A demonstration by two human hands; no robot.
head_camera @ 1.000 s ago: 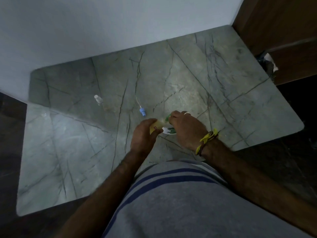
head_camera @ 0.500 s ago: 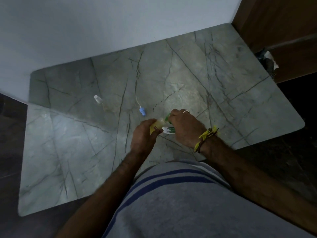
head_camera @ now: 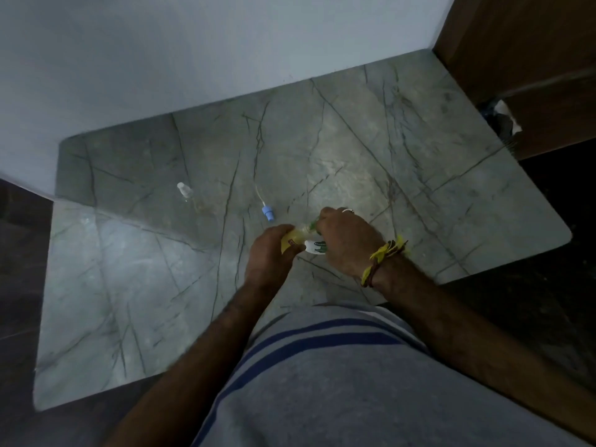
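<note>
Both hands meet over the near middle of the grey marble counter [head_camera: 419, 175], close to the person's body. The left hand [head_camera: 272, 258] has its fingers [head_camera: 281, 228] curled tight round a small yellow container [head_camera: 288, 243], most of which is hidden in the grip. The right hand [head_camera: 348, 245], with a ring [head_camera: 347, 210] on one finger and a yellow thread band [head_camera: 383, 256] at the wrist, wraps its fingers round a white container with green print [head_camera: 314, 246]. The two containers sit end to end between the hands, seemingly touching, just above the counter. A blue pump nozzle [head_camera: 267, 213] with a thin tube lies on the counter just beyond the left hand. A small clear cap [head_camera: 184, 189] lies well apart to the left, near the wall
</note>
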